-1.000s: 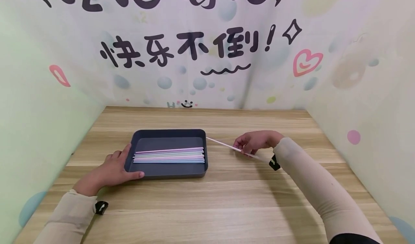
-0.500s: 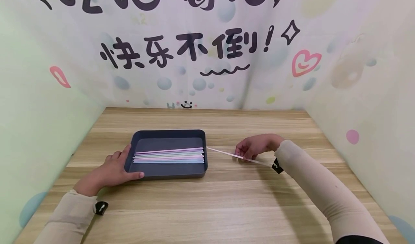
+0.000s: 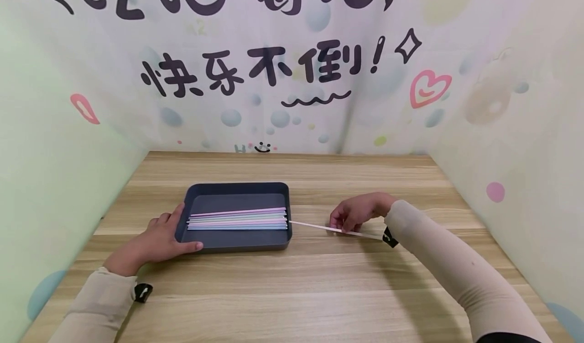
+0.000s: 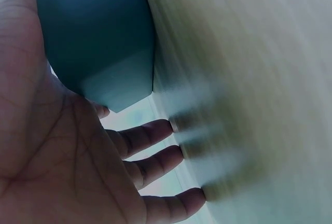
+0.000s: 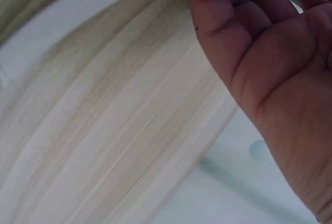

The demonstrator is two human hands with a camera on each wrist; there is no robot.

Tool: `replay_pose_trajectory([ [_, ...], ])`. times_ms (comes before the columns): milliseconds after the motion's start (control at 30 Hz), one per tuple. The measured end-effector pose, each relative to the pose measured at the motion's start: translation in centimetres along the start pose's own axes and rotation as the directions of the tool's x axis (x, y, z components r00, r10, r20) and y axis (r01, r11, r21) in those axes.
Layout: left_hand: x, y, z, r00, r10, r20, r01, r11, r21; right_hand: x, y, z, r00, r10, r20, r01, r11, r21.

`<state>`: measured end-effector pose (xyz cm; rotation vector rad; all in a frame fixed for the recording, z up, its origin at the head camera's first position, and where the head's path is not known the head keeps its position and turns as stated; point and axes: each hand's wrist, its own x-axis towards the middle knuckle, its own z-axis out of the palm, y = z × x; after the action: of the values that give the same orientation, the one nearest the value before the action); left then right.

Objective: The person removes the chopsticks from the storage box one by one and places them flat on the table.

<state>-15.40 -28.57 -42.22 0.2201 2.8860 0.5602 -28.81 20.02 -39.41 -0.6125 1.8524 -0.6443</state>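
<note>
My right hand (image 3: 360, 212) pinches a thin pale straw (image 3: 312, 225) between thumb and fingertips, low over the table. The straw's left end is right at the right wall of a dark grey rectangular tray (image 3: 237, 240); its other end runs back under my wrist. In the right wrist view this straw (image 5: 67, 19) crosses the upper left as a wide blurred band. Inside the tray several pastel straws (image 3: 237, 219) in pink, green and blue lie side by side. My left hand (image 3: 157, 239) rests against the tray's left front corner, thumb along the front rim and fingers spread along the left side.
The tray stands on a wood-grain table (image 3: 274, 292). A printed cloth wall (image 3: 274, 125) rises behind the table, and pale walls close both sides. Black wrist straps (image 3: 143, 292) sit at both cuffs.
My right hand has moved slightly toward the front with the straw, whose left end has swung down along the tray's right wall. The left hand and tray stay in place.
</note>
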Motion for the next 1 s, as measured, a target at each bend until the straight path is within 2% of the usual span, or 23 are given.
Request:
replay_pose_trajectory([
  [500, 0.10, -0.02, -0.05, 1.000, -0.005, 0.007, 0.005, 1.000, 0.002, -0.38, 0.54, 0.25, 0.996, -0.021, 0.090, 0.025, 0.999, -0.036],
  [733, 0.04, -0.04, -0.02, 1.000, -0.003, 0.003, 0.003, 1.000, -0.002, 0.00, 0.69, 0.54, 0.997, -0.037, 0.073, 0.045, 0.991, -0.123],
  [1000, 0.06, -0.05, 0.07, 1.000, 0.001, -0.004, -0.001, 1.000, 0.003, 0.32, 0.35, 0.78, 0.996, -0.031, 0.080, 0.040, 0.993, -0.109],
])
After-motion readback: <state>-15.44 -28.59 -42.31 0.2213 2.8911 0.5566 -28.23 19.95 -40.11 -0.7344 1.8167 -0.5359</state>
